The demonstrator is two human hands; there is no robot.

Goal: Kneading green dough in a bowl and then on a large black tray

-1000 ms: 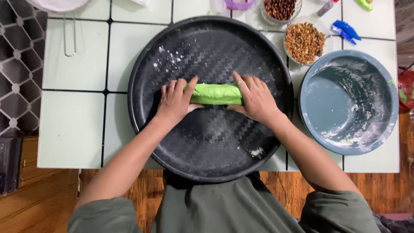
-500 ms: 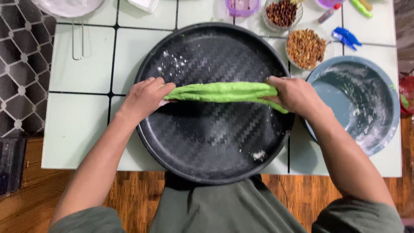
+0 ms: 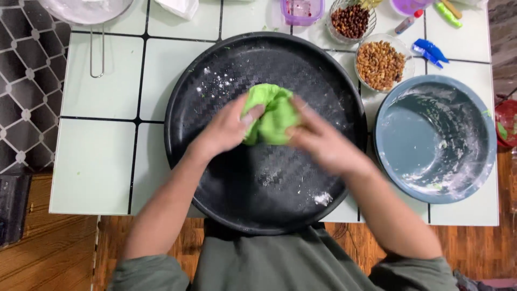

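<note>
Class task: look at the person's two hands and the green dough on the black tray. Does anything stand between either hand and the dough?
Nothing visible does. The left hand and right hand both press directly on the green dough, bunched between them above the black tray.

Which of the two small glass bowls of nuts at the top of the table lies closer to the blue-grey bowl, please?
The bowl of light tan nuts: it sits right beside the rim of the blue-grey bowl. The bowl of dark reddish-brown nuts stands farther back, toward the table's top edge.
</note>
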